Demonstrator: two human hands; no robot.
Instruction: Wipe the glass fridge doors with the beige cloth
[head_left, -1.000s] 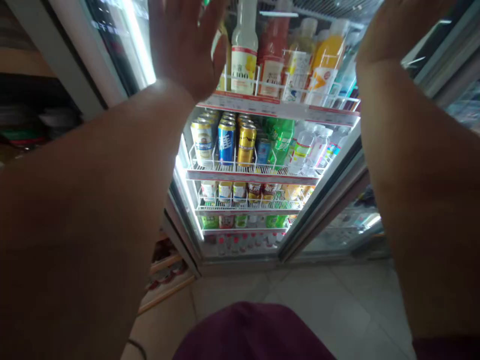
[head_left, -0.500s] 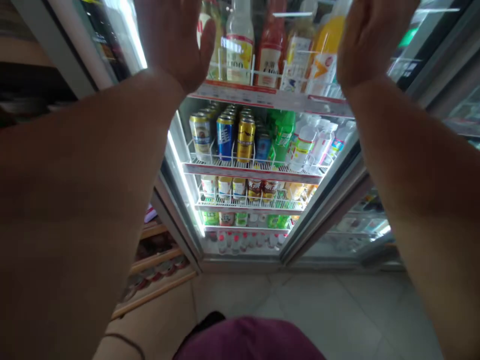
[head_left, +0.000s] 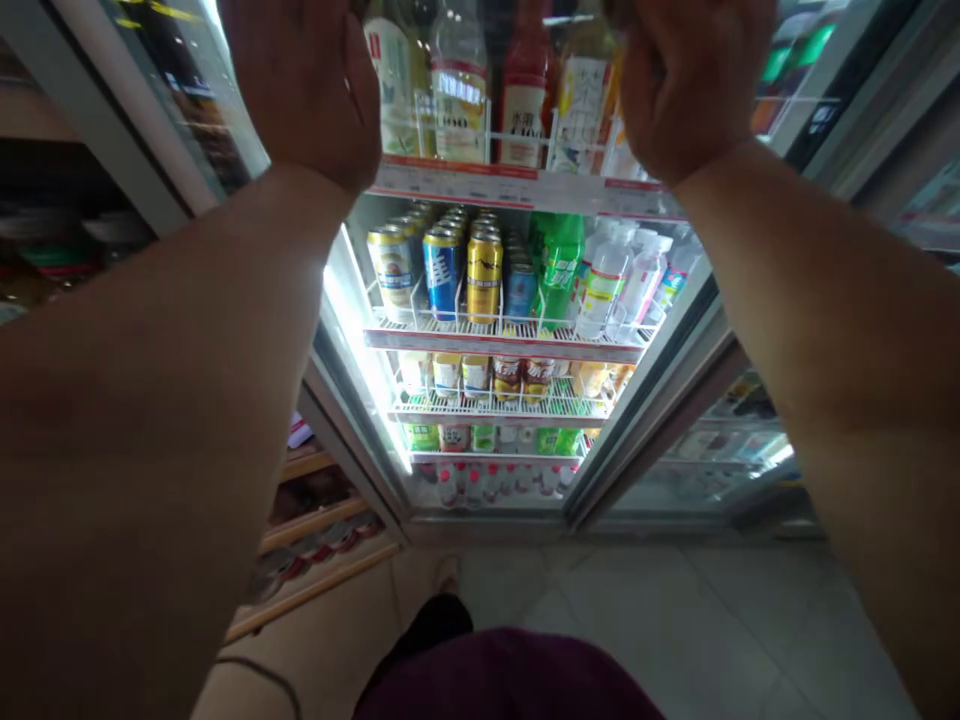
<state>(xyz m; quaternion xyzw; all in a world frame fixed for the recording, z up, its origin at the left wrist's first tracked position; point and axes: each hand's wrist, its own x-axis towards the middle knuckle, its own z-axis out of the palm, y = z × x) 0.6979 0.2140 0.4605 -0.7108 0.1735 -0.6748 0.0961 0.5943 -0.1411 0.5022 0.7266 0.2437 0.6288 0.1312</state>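
My left hand (head_left: 307, 95) is raised at the top left, its thumb bent up close beside the palm and its fingertips cut off by the frame's top edge. At the top right, my right hand (head_left: 690, 85) has its fingers curled inward; whatever they hold is hidden. Both hands are in front of the drinks cooler's upper shelf (head_left: 517, 186). Between them stand a clear bottle with a yellow label (head_left: 460, 110), a red bottle (head_left: 523, 105) and a pale yellow bottle (head_left: 581, 105). A green-tinted bottle (head_left: 394, 90) is beside my left thumb. Whether either hand touches a bottle is unclear.
Below, a wire shelf holds gold cans (head_left: 484, 275), blue cans (head_left: 441, 275), a green bottle (head_left: 560, 270) and clear bottles (head_left: 604, 290). Lower shelves carry more drinks. The cooler's door frame (head_left: 652, 405) slants at right. A wooden rack (head_left: 315, 520) stands lower left on the tiled floor (head_left: 600, 620).
Both hands have shifted left in the view, the right one further, and the right fingers look more curled. The left thumb has drawn closer to its palm. The shelves have shifted slightly, and a foot now shows below.
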